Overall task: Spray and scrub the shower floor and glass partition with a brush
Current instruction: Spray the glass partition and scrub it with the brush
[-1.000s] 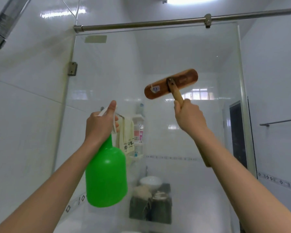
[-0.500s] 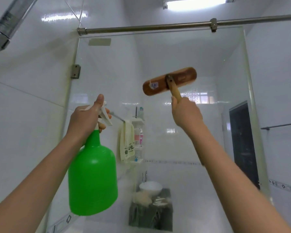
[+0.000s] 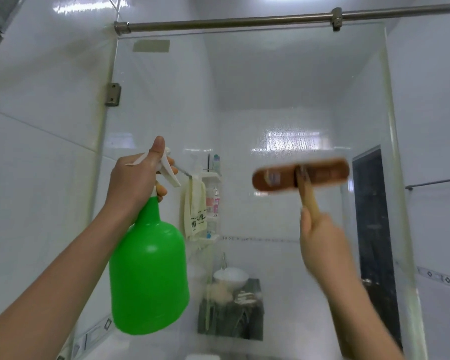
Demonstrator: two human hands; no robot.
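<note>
A glass partition fills the view ahead, with water droplets on it just above the brush. My left hand grips the white trigger head of a green spray bottle, held upright at the lower left with its nozzle facing the glass. My right hand grips the wooden handle of a brown long-headed brush. The brush head lies level against the glass at the right and is blurred by motion. The shower floor is out of sight.
A steel rail runs along the glass top, and a hinge fixes it to the tiled wall at left. Through the glass I see a shelf with bottles, a hanging towel, a white basin and a dark doorway.
The brush has swept down and to the right across the glass, and its head has levelled out. My left hand with the spray bottle has stayed at about the same height.
</note>
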